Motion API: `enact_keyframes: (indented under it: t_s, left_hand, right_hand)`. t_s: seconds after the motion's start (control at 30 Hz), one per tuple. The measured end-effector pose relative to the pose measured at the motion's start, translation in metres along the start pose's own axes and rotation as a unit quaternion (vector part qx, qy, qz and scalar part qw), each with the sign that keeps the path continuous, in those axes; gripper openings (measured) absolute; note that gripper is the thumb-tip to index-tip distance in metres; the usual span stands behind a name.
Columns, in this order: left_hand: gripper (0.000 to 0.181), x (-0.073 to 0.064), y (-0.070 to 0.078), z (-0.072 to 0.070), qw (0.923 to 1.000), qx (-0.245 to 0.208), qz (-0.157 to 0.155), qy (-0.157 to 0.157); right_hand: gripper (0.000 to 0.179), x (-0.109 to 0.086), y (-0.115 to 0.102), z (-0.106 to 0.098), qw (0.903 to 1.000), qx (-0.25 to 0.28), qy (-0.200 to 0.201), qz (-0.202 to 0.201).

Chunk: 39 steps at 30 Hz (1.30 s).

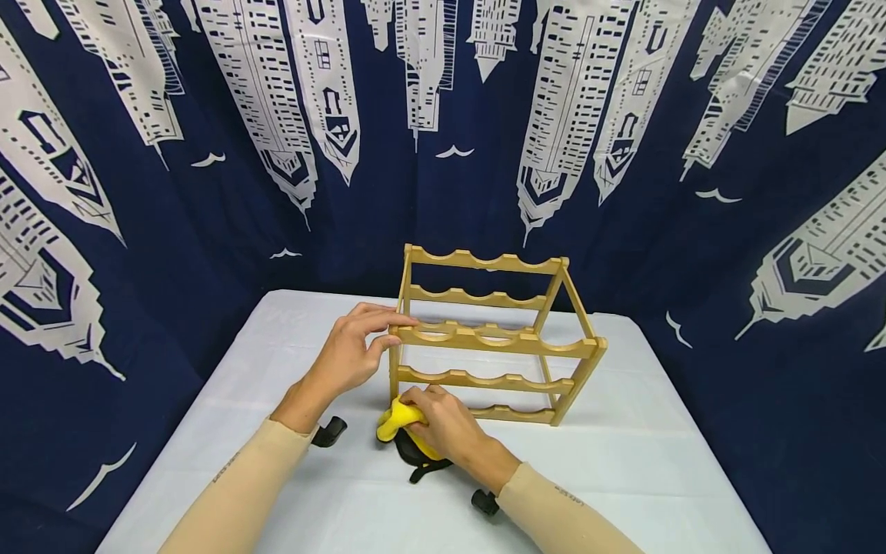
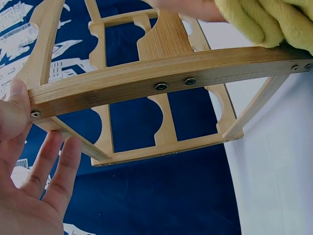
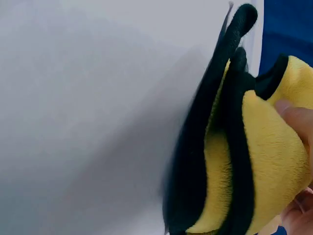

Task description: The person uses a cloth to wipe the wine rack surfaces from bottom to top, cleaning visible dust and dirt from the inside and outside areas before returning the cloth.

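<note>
A light wooden rack [image 1: 494, 341] with scalloped rails stands upright on the table. My left hand [image 1: 346, 355] grips its upper front left corner, thumb against the wood and index finger along the top. In the left wrist view, the other fingers [image 2: 63, 161] spread loosely below that corner. Low at the front left post, my right hand [image 1: 450, 427] holds a bunched yellow cloth [image 1: 404, 417] with black edging. The left wrist view has the cloth [image 2: 269, 22] right at the end of the side bar. Folds of the cloth [image 3: 276, 161] hang from the fingers in the right wrist view.
A white cloth covers the table [image 1: 664, 462]. Behind and around it hangs a dark blue curtain [image 1: 415, 200] printed with white buildings. Black wrist straps [image 1: 329, 432] show at both forearms.
</note>
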<state>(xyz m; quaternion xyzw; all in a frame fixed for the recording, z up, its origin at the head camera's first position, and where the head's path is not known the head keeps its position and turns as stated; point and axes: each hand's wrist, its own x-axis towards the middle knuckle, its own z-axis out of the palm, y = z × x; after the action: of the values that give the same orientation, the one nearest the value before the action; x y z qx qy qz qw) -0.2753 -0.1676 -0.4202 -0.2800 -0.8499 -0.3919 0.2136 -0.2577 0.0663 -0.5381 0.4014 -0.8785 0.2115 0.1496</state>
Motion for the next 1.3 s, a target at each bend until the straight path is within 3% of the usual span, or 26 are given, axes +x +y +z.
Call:
enact_keyframes:
  t_s: [0.2, 0.5, 0.83, 1.07, 1.3]
  left_hand:
    - [0.035, 0.002, 0.002, 0.001, 1.0, -0.005, -0.008, -0.003]
    - [0.035, 0.005, 0.004, 0.004, 1.0, 0.008, 0.005, 0.001]
    - [0.034, 0.003, 0.003, 0.003, 0.9998, 0.008, 0.014, 0.006]
    - [0.035, 0.002, 0.003, 0.003, 0.9998, 0.011, 0.018, 0.007]
    - [0.035, 0.001, 0.003, 0.002, 0.9998, -0.001, 0.019, 0.008]
  right_hand:
    - [0.027, 0.005, 0.001, 0.004, 0.9998, -0.015, -0.01, -0.01]
    - [0.016, -0.001, 0.01, -0.006, 0.995, -0.053, -0.032, 0.078]
    - [0.025, -0.044, 0.032, -0.035, 0.9901, -0.08, -0.011, 0.114]
    - [0.026, -0.082, 0.054, -0.058, 0.9763, -0.107, 0.023, 0.187]
    - [0.03, -0.11, 0.074, -0.083, 0.9686, -0.134, 0.016, 0.209]
